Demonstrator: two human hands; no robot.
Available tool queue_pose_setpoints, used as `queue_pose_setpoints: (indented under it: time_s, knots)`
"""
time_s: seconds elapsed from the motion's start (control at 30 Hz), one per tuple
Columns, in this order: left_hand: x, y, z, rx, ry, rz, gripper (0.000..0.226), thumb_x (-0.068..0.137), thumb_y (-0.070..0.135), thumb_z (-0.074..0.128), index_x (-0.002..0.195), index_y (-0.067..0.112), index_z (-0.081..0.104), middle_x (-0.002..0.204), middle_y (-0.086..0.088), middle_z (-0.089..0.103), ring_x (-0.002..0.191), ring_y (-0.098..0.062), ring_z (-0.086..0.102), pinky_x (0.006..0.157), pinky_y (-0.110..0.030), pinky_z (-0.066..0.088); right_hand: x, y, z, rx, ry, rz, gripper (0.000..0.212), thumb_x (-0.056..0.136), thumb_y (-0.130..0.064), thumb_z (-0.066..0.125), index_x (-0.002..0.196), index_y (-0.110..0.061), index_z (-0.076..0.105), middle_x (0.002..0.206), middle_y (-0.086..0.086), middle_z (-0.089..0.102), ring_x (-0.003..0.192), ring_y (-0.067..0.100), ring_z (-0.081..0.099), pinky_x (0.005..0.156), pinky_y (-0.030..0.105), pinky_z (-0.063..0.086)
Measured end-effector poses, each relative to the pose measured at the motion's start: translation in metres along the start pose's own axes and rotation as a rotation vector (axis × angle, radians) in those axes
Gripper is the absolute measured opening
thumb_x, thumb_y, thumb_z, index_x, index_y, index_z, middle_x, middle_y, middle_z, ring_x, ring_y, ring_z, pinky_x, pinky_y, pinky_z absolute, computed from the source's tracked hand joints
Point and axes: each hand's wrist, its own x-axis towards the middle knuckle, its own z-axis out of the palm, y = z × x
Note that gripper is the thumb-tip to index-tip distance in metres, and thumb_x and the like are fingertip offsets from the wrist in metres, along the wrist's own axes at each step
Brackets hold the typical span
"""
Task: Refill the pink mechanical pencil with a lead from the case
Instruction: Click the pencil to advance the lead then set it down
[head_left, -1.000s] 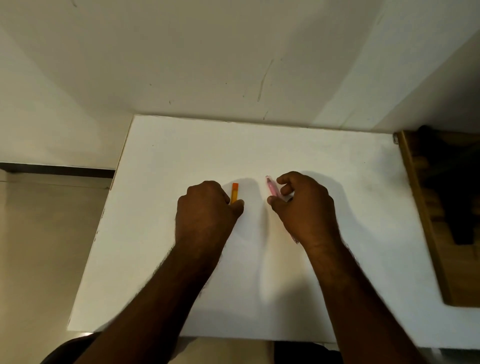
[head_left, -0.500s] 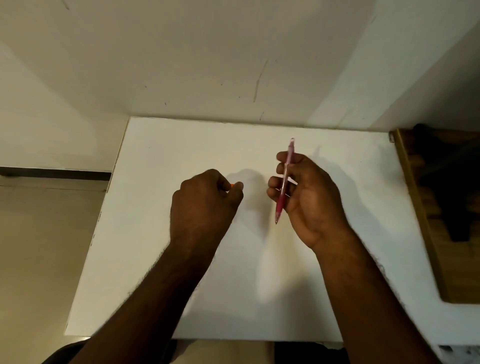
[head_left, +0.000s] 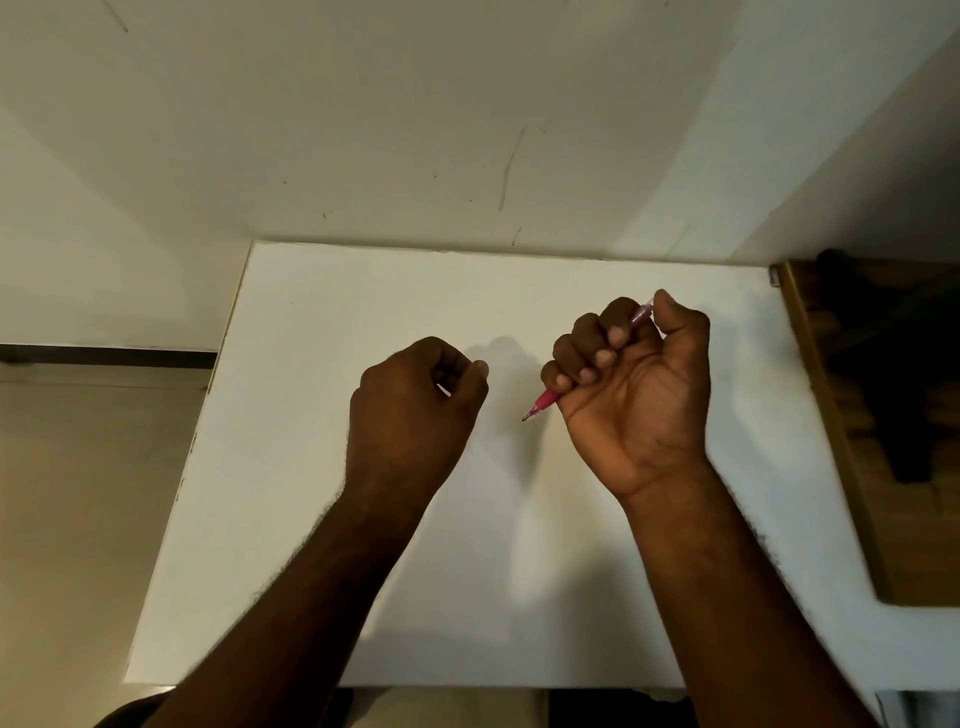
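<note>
My right hand (head_left: 636, 384) is raised over the white table (head_left: 311, 467), palm toward me, fingers wrapped around the pink mechanical pencil (head_left: 543, 402). The pencil's tip points down-left below my little finger, and its top end pokes out under my thumb. My left hand (head_left: 415, 410) is curled into a fist to the left, back of the hand up. Only a thin pale sliver shows between its fingers; the orange lead case is hidden inside the fist.
A wooden tray or shelf (head_left: 831, 441) with dark objects borders the table on the right. White walls rise behind the table, and the floor drops off past its left edge.
My right hand lifted the pencil off the table, then turned palm-up and wrapped it in a full fist, thumb on its top. My left hand closed around the orange lead case, hiding it.
</note>
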Motion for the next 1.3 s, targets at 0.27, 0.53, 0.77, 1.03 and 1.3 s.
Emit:
queue_pose_setpoints:
  time_s: [0.27,0.53,0.77,1.03,1.3]
  knots:
    - [0.0004,-0.0006,0.0017,-0.007,-0.018,0.007,0.026,0.085,0.047,0.066,0.065,0.033,0.058,0.070,0.043,0.058,0.068,0.010,0.058,0.054,-0.021,0.035,-0.0006,0.0010,0.0036,-0.034,-0.019,-0.015,0.048,0.100,-0.043,0.034,0.065,-0.013,0.047,0.057,0.000,0.038,0.055,0.016,0.030,0.055,0.031,0.033]
    - [-0.0015,0.0005,0.0029,0.002,-0.058,0.001,0.026,0.085,0.047,0.067,0.066,0.031,0.060,0.054,0.021,0.061,0.055,0.000,0.059,0.055,-0.022,0.037,-0.0005,0.0053,0.0061,-0.151,-0.031,-0.038,0.048,0.100,-0.040,0.035,0.066,-0.012,0.050,0.056,0.001,0.038,0.056,0.016,0.028,0.055,0.032,0.032]
    - [-0.0025,0.0041,0.0010,0.013,-0.089,-0.007,0.025,0.087,0.044,0.067,0.068,0.028,0.062,0.054,0.014,0.061,0.057,-0.007,0.062,0.056,-0.023,0.039,-0.0011,0.0056,0.0061,-0.146,-0.053,-0.037,0.046,0.099,-0.037,0.034,0.064,-0.012,0.051,0.057,0.001,0.038,0.055,0.017,0.028,0.054,0.032,0.032]
    - [-0.0026,0.0059,-0.0003,0.010,-0.101,-0.018,0.025,0.087,0.044,0.067,0.068,0.028,0.061,0.052,0.014,0.061,0.056,-0.006,0.062,0.055,-0.022,0.039,-0.0006,0.0031,0.0043,-0.077,-0.032,-0.033,0.046,0.099,-0.039,0.034,0.064,-0.012,0.048,0.057,0.000,0.037,0.055,0.016,0.027,0.055,0.032,0.031]
    - [-0.0035,0.0052,-0.0009,-0.003,-0.093,-0.026,0.025,0.086,0.045,0.068,0.067,0.029,0.062,0.055,0.016,0.061,0.056,-0.003,0.061,0.056,-0.022,0.039,-0.0001,0.0027,0.0035,-0.025,0.013,-0.060,0.047,0.099,-0.043,0.036,0.066,-0.012,0.050,0.057,0.000,0.039,0.053,0.016,0.032,0.054,0.031,0.032]
